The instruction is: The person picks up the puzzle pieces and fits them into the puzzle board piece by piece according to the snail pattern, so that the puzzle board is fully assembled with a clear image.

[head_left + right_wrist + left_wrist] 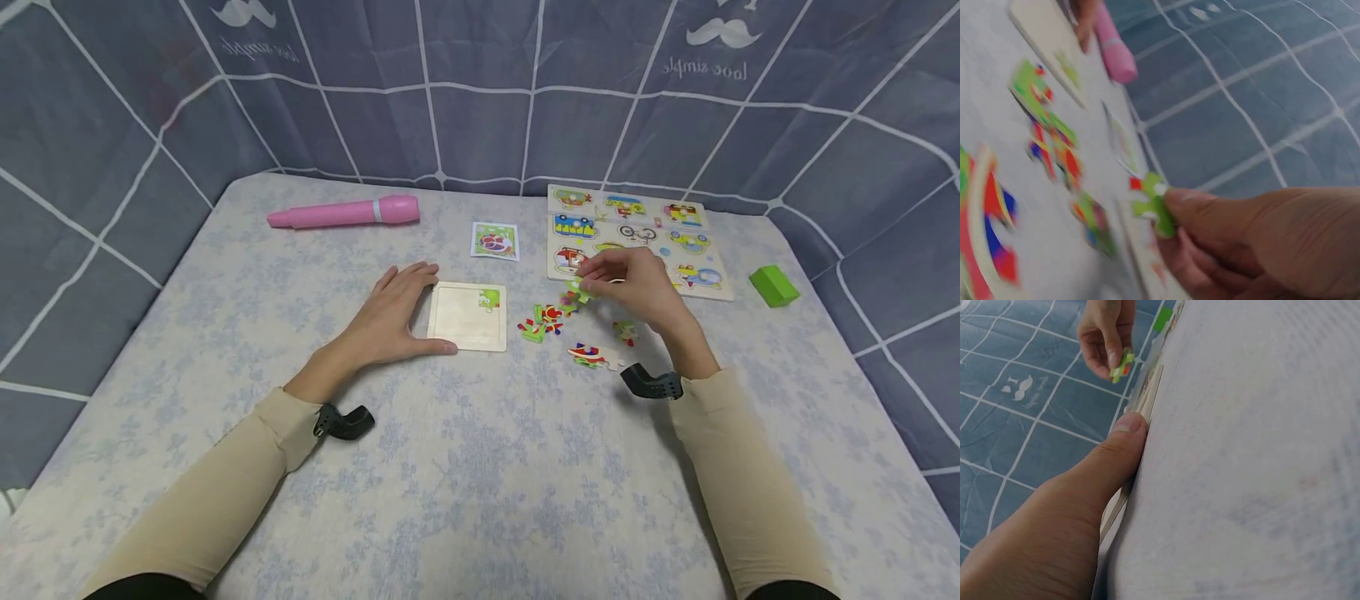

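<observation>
My right hand [633,287] pinches a green jigsaw piece [1155,205] with a red corner between thumb and fingers, raised above the table. Spread around the left side of a square wooden puzzle tray [465,329] is my left hand [390,321]. Its thumb [1124,434] lies along the tray's near edge, and its fingertips reach the far left corner. One green piece [489,300] sits in the tray's upper right corner. Several loose colourful pieces [534,332] lie right of the tray, with more pieces [587,355] nearer to me.
Behind the right hand lies a vehicle puzzle board [630,233]. A small picture card [495,241] is beyond the tray, and a pink pen-shaped object [345,212] lies at the back left. On the right is a green block [774,286]. A grey curtain [480,125] borders the table.
</observation>
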Action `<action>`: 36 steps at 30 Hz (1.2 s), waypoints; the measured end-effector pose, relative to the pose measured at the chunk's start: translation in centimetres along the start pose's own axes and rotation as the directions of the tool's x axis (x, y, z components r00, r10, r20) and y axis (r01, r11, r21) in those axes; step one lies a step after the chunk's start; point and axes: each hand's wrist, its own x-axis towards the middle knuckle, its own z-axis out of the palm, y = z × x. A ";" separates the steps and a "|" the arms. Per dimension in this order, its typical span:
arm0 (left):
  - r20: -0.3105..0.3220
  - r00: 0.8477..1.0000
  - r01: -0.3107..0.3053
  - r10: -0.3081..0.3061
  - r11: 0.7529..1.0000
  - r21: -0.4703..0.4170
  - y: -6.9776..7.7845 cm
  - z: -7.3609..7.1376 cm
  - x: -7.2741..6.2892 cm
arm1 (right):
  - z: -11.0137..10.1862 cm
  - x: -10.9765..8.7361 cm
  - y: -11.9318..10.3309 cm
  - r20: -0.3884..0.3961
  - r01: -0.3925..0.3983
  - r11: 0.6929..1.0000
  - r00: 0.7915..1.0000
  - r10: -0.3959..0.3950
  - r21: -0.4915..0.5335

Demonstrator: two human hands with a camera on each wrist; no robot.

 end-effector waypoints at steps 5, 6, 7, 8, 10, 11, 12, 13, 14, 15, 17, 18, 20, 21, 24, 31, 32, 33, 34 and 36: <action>-0.006 1.000 -0.006 0.006 1.000 0.006 -0.2 -0.1 0.1 | 2.7 1.5 -1.5 -0.031 0.059 0.995 0.998 -0.057 0.084; -0.006 1.000 -0.008 0.008 1.000 0.007 -0.2 -0.1 0.1 | 3.2 1.8 -1.9 -0.030 0.064 0.993 0.998 -0.061 0.099; -0.005 1.000 -0.008 0.008 1.000 0.007 -0.2 -0.1 0.2 | 3.7 2.1 -2.2 -0.028 0.074 0.992 0.997 -0.071 0.106; -0.005 1.000 -0.007 0.007 1.000 0.005 -0.2 0.0 0.1 | 4.2 2.4 -2.5 -0.026 0.081 0.990 0.997 -0.078 0.116; -0.005 1.000 -0.007 0.007 1.000 0.003 -0.1 0.0 0.1 | 5.1 3.0 -3.2 -0.016 0.094 0.987 0.996 -0.092 0.129; -0.004 1.000 -0.006 0.006 1.000 0.003 -0.1 0.0 0.1 | 5.6 3.4 -3.5 -0.009 0.104 0.986 0.995 -0.104 0.132; -0.003 1.000 -0.005 0.005 1.000 0.003 -0.1 0.0 0.0 | 6.0 3.6 -3.9 -0.003 0.111 0.985 0.994 -0.111 0.135; -0.001 1.000 -0.003 0.003 1.000 0.003 -0.1 0.0 0.0 | 6.5 3.9 -4.2 0.002 0.123 0.983 0.992 -0.125 0.136; 0.001 1.000 -0.002 0.002 1.000 0.002 -0.1 -0.1 0.0 | 6.9 4.2 -4.6 0.012 0.130 0.981 0.991 -0.133 0.142; 0.004 1.000 0.000 0.000 1.000 0.004 -0.1 -0.1 0.0 | 7.4 4.4 -4.9 0.019 0.139 0.980 0.990 -0.143 0.143; 0.007 1.000 0.002 -0.002 1.000 0.006 -0.1 -0.2 -0.1 | 8.3 4.8 -5.6 0.035 0.159 0.977 0.985 -0.166 0.145; 0.009 1.000 0.001 -0.001 1.000 0.006 -0.1 -0.2 -0.1 | 8.7 4.9 -5.9 0.044 0.166 0.975 0.984 -0.174 0.147; 0.011 1.000 0.001 -0.001 1.000 0.005 -0.1 -0.2 -0.1 | 9.5 5.2 -6.3 0.057 0.179 0.973 0.980 -0.189 0.146; 0.013 1.000 0.001 -0.001 1.000 0.006 -0.1 -0.2 -0.1 | 9.9 5.3 -6.5 0.060 0.184 0.972 0.979 -0.195 0.144; 0.020 1.000 0.002 -0.003 1.000 0.003 0.0 -0.1 -0.1 | 11.1 5.4 -6.6 0.065 0.195 0.971 0.977 -0.205 0.138; 0.040 0.999 0.015 -0.015 1.000 0.001 0.3 -0.2 -0.1 | 12.5 5.1 -6.2 0.046 0.193 0.977 0.979 -0.197 0.088; 0.040 0.999 0.018 -0.018 1.000 0.002 0.3 -0.2 -0.2 | 12.6 5.1 -6.2 0.045 0.195 0.977 0.979 -0.199 0.083; 0.039 0.999 0.020 -0.020 1.000 0.003 0.3 -0.3 -0.2 | 12.6 5.2 -6.2 0.044 0.197 0.977 0.979 -0.200 0.078; 0.038 0.999 0.022 -0.023 1.000 0.005 0.3 -0.3 -0.2 | 12.6 5.2 -6.2 0.046 0.200 0.977 0.978 -0.204 0.076; 0.036 0.999 0.026 -0.026 1.000 0.007 0.3 -0.5 -0.3 | 12.5 5.3 -6.2 0.053 0.204 0.976 0.977 -0.207 0.071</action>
